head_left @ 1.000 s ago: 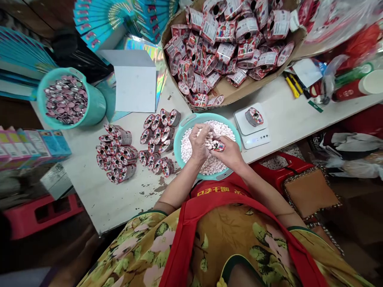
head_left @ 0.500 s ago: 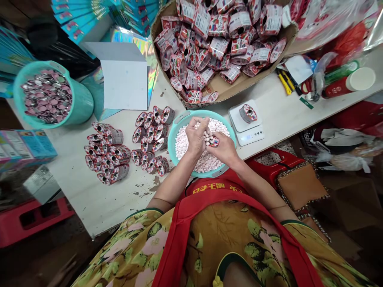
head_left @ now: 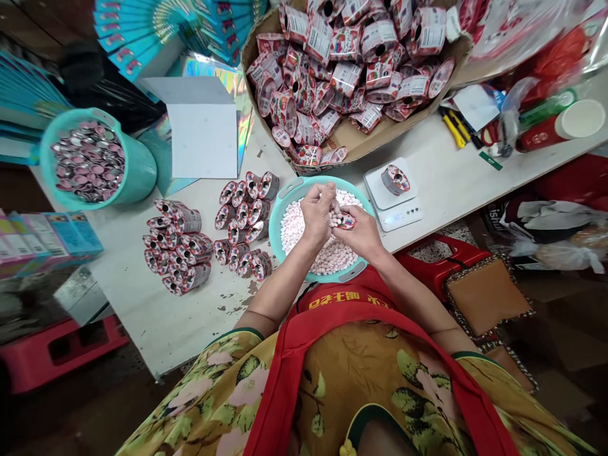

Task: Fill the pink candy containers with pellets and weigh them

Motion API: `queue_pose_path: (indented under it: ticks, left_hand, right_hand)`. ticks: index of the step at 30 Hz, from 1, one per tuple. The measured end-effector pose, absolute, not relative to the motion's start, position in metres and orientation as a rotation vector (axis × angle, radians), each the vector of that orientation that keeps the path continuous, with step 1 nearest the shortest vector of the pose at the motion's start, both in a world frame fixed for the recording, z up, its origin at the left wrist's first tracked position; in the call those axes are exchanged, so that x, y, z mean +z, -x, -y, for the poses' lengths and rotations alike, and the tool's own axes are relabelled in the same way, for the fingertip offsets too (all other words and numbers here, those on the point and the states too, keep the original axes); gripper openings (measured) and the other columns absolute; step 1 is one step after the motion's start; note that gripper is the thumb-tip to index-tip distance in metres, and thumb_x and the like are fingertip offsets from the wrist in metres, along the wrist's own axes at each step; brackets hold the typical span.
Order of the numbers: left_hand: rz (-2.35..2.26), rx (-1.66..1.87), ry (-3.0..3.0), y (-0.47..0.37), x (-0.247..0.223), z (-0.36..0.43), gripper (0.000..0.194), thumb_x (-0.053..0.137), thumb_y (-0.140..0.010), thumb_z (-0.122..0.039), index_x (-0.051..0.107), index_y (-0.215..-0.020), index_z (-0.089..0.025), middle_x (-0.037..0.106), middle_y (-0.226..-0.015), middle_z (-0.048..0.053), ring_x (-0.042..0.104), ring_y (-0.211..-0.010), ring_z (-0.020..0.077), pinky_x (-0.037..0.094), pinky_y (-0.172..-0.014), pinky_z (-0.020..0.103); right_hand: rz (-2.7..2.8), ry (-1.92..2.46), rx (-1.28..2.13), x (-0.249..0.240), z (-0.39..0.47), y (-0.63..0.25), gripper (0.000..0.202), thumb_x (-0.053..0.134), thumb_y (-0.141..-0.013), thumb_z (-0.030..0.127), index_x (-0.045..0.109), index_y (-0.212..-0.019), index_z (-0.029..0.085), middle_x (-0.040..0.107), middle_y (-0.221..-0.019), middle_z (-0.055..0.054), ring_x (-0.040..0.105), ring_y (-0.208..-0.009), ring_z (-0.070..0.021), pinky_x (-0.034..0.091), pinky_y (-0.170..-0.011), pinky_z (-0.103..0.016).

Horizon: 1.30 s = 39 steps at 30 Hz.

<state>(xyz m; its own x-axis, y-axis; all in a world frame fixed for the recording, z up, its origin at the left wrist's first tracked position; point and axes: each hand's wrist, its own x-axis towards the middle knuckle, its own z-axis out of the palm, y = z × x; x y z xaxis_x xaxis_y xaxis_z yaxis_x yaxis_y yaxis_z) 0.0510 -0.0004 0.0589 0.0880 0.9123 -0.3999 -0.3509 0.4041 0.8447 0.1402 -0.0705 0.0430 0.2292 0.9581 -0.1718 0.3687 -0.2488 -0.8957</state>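
Observation:
Over a turquoise basin [head_left: 276, 237] of small pale pink candies [head_left: 327, 261], both of my hands work close together. My left hand [head_left: 317, 215] is closed, fingers bent round a few candies that show at its lower edge. A small printed container [head_left: 348, 221], red and white on its rim, is gripped by my right hand [head_left: 360, 233]; candies lie at its opening, beside my left fingers. How full the container is, I cannot tell. Right of the basin, a white digital scale [head_left: 403, 214] carries a similar printed container [head_left: 396, 180].
Left of the basin stand two groups of printed containers [head_left: 183, 253]. Farther left is a turquoise bucket [head_left: 146, 166] of pink and silver lids. A cardboard box [head_left: 365, 149] of printed containers sits behind. A yellow cutter [head_left: 453, 130] and a red paper cup [head_left: 541, 134] lie at right.
My left hand has tilted slightly, and its candies are now nearer the container's opening. The whole view has shifted a little; my right hand keeps its hold.

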Motion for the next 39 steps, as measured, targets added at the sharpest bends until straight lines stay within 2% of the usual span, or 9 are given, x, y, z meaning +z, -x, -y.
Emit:
queue_pose_path:
  ticks: [7, 12, 18, 23, 25, 28, 34, 36, 39]
  left_hand:
    - [-1.091, 0.981, -0.698, -0.052, 0.060, 0.001, 0.050, 0.077, -0.079, -0.059, 0.046, -0.072, -0.020, 0.046, -0.055, -0.008, 0.043, -0.043, 0.0041, 0.032, -0.041, 0.017]
    - [-1.052, 0.999, -0.628, -0.055, 0.062, 0.001, 0.052, 0.072, -0.082, -0.062, 0.045, -0.069, -0.019, 0.034, -0.049, -0.009, 0.035, -0.039, 0.0030, 0.027, -0.036, 0.016]
    - [-1.038, 0.933, -0.543, -0.046, 0.079, -0.010, 0.052, 0.063, -0.088, -0.066, 0.047, -0.069, -0.019, 0.030, -0.050, -0.008, 0.031, -0.037, 0.0030, 0.025, -0.033, 0.016]
    - [-1.058, 0.989, -0.398, -0.014, 0.062, -0.034, 0.043, 0.064, -0.094, -0.054, 0.049, -0.073, -0.020, 0.044, -0.057, -0.005, 0.044, -0.044, 0.0031, 0.035, -0.038, 0.013]
    - [-1.152, 0.817, -0.364, -0.006, 0.040, -0.037, 0.037, 0.065, -0.094, -0.048, 0.050, -0.074, -0.019, 0.048, -0.058, -0.005, 0.043, -0.042, 0.0022, 0.031, -0.036, 0.012]
    - [-1.193, 0.501, -0.381, -0.008, 0.012, -0.035, 0.029, 0.069, -0.091, -0.038, 0.052, -0.078, -0.018, 0.046, -0.056, -0.007, 0.032, -0.036, 0.0003, 0.018, -0.032, 0.011]
    - [-0.983, 0.362, -0.754, -0.067, 0.009, -0.039, 0.021, 0.074, -0.081, -0.031, 0.059, -0.088, -0.018, 0.049, -0.059, -0.006, 0.030, -0.039, 0.0025, 0.014, -0.038, 0.013]
    - [-0.937, 0.314, -1.023, -0.102, 0.008, -0.045, 0.017, 0.070, -0.084, -0.031, 0.058, -0.081, -0.018, 0.049, -0.057, -0.005, 0.031, -0.042, 0.0053, 0.018, -0.042, 0.017]
    - [-0.885, 0.245, -1.566, -0.157, 0.001, -0.056, 0.020, 0.069, -0.083, -0.023, 0.056, -0.068, -0.018, 0.050, -0.057, -0.002, 0.042, -0.054, 0.0111, 0.030, -0.056, 0.022]
  right_hand:
    - [1.215, 1.741, 1.024, 0.038, 0.072, -0.141, 0.028, 0.073, -0.068, 0.026, 0.068, -0.095, 0.022, 0.071, -0.098, -0.003, 0.067, -0.090, -0.0231, 0.051, -0.083, -0.035]
    - [1.186, 1.672, 1.012, 0.034, 0.072, -0.141, 0.030, 0.072, -0.069, 0.024, 0.070, -0.099, 0.023, 0.073, -0.101, -0.004, 0.068, -0.094, -0.0230, 0.052, -0.086, -0.034]
    - [1.138, 1.518, 1.034, 0.026, 0.075, -0.145, 0.035, 0.076, -0.069, 0.027, 0.071, -0.104, 0.021, 0.073, -0.104, -0.004, 0.068, -0.096, -0.0215, 0.052, -0.092, -0.035]
    - [1.037, 1.361, 1.166, 0.022, 0.085, -0.160, 0.046, 0.084, -0.069, 0.040, 0.071, -0.110, 0.023, 0.072, -0.112, -0.005, 0.068, -0.104, -0.0213, 0.051, -0.098, -0.037]
    - [1.054, 1.354, 1.172, 0.022, 0.090, -0.166, 0.046, 0.085, -0.069, 0.042, 0.072, -0.110, 0.025, 0.071, -0.113, -0.005, 0.067, -0.106, -0.0217, 0.051, -0.101, -0.038]
    - [1.083, 1.350, 1.211, 0.024, 0.102, -0.173, 0.043, 0.085, -0.069, 0.042, 0.074, -0.107, 0.025, 0.071, -0.108, -0.004, 0.067, -0.102, -0.0214, 0.052, -0.098, -0.038]
    - [0.920, 1.454, 1.104, 0.025, 0.141, -0.208, 0.044, 0.087, -0.068, 0.043, 0.074, -0.106, 0.026, 0.071, -0.110, -0.005, 0.068, -0.102, -0.0216, 0.055, -0.095, -0.037]
    - [0.814, 1.541, 1.046, 0.020, 0.155, -0.226, 0.046, 0.088, -0.067, 0.042, 0.073, -0.107, 0.025, 0.071, -0.110, -0.004, 0.069, -0.100, -0.0213, 0.055, -0.094, -0.037]
    - [0.681, 1.654, 0.939, 0.010, 0.170, -0.251, 0.047, 0.088, -0.066, 0.042, 0.073, -0.107, 0.024, 0.072, -0.109, -0.004, 0.069, -0.100, -0.0221, 0.055, -0.096, -0.039]
